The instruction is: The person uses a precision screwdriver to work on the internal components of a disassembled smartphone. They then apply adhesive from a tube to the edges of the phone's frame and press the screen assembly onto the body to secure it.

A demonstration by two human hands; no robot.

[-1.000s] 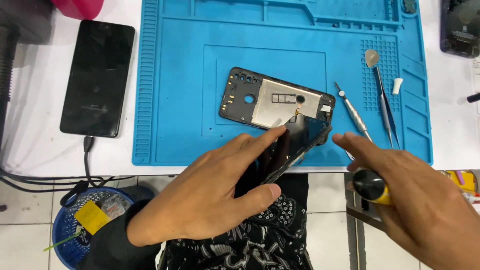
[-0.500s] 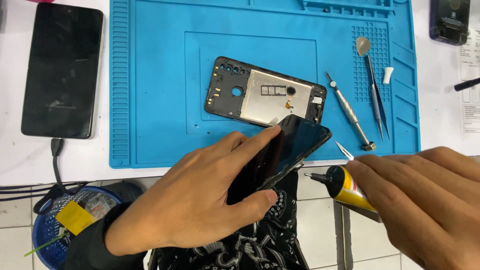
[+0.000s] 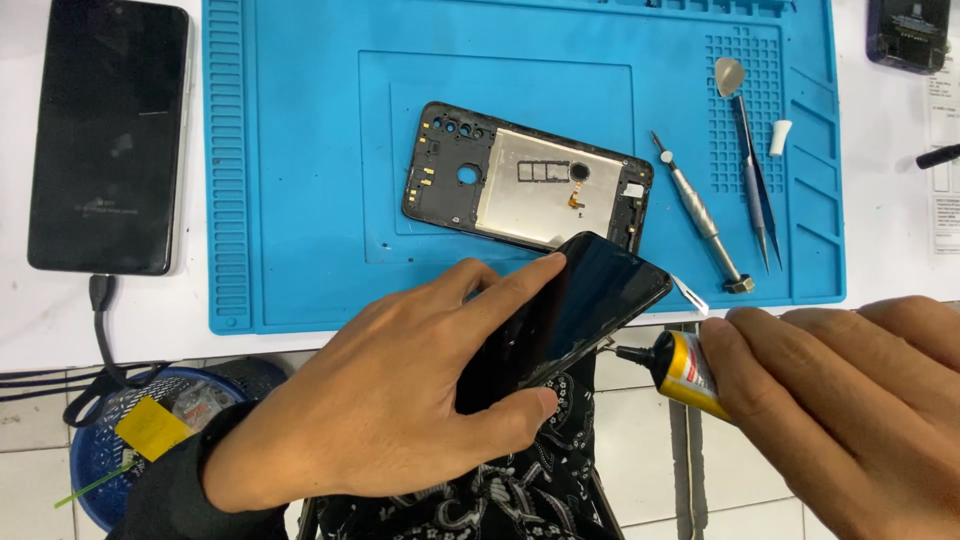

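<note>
My left hand (image 3: pixel 400 390) grips a black phone screen panel (image 3: pixel 580 300), held tilted over the table's front edge. My right hand (image 3: pixel 860 400) holds a small yellow glue tube (image 3: pixel 685 368) with a black nozzle, whose tip touches the panel's lower edge. On the blue work mat (image 3: pixel 300 150) beyond lies an opened black phone frame (image 3: pixel 525 185), inner side up, showing a silvery plate.
A metal screwdriver (image 3: pixel 700 215), tweezers (image 3: pixel 758 190), a thin pry tool (image 3: pixel 730 80) and a small white cap (image 3: pixel 780 135) lie on the mat's right side. A black phone (image 3: pixel 110 135) with a cable sits left. A blue bin (image 3: pixel 130 440) stands below the table.
My right hand has brought the glue tube leftward until its nozzle meets the panel's edge. My left hand keeps hold of the panel, and the view has shifted closer.
</note>
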